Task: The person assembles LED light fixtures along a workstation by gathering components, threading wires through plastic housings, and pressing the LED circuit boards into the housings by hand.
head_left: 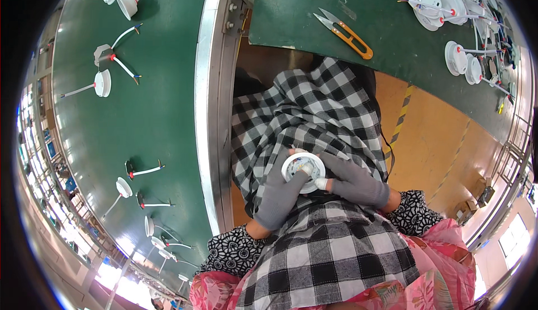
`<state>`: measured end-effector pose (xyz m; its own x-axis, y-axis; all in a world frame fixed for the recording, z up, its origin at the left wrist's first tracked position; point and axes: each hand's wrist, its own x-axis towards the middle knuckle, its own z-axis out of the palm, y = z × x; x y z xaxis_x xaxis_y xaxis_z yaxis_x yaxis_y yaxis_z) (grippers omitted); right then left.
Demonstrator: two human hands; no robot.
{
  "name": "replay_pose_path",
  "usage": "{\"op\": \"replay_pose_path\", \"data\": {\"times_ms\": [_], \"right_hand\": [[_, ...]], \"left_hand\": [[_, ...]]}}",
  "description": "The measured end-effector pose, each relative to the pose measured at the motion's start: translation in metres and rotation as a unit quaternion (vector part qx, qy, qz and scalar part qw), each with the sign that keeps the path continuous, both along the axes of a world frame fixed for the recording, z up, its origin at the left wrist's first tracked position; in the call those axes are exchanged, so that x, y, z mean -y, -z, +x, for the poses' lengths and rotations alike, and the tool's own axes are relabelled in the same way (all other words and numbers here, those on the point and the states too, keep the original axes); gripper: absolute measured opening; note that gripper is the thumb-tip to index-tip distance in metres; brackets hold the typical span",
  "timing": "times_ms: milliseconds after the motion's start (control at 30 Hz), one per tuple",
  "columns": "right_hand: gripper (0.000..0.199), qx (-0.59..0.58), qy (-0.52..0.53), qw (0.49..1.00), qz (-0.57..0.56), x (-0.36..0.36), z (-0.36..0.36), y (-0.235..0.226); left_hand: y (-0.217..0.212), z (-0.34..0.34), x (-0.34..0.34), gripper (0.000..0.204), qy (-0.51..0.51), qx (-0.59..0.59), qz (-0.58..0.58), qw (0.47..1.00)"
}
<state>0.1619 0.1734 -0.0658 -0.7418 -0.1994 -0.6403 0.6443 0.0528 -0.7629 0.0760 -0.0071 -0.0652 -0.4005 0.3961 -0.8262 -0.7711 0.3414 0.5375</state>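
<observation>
Over my lap, both hands hold a round white lamp housing point(295, 168), its open side facing up and what looks like a circuit board with small parts inside. My left hand point(277, 191), in a grey glove, is closed round the housing's left side. Its white-wrapped thumb tip presses down inside the rim. From the right, my right hand point(354, 182), gloved the same way, grips the housing's edge with its wrapped thumb at the near right rim. The fingers beneath the housing are mostly hidden.
Orange-handled thread snips point(352, 39) lie on the green table point(291, 21) ahead. White lamp housings with cables point(440, 5) are heaped at its far right. Left, beyond a metal rail point(208, 103), a green conveyor belt point(151, 125) carries scattered lamp parts point(102, 83). A checked cloth point(330, 100) covers my lap.
</observation>
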Motion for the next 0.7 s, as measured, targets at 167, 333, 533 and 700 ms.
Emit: {"op": "replay_pose_path", "data": {"times_ms": [167, 333, 533, 700], "right_hand": [[0.052, 0.002, 0.048, 0.994, -0.103, -0.007, 0.003, 0.005], [0.055, 0.004, 0.062, 0.989, -0.132, -0.009, 0.003, 0.006], [0.06, 0.018, 0.063, 0.99, -0.122, -0.01, 0.007, 0.011], [0.063, 0.016, 0.15, 0.969, -0.197, -0.005, 0.013, 0.019]], "left_hand": [[-0.013, -0.013, -0.005, 0.038, 0.029, 0.038, 0.01, 0.999], [-0.015, -0.016, -0.003, 0.041, 0.063, 0.027, 0.023, 0.997], [-0.017, -0.017, -0.006, 0.041, 0.04, 0.046, 0.028, 0.998], [-0.018, -0.02, -0.006, 0.046, 0.027, 0.072, 0.058, 0.995]]}}
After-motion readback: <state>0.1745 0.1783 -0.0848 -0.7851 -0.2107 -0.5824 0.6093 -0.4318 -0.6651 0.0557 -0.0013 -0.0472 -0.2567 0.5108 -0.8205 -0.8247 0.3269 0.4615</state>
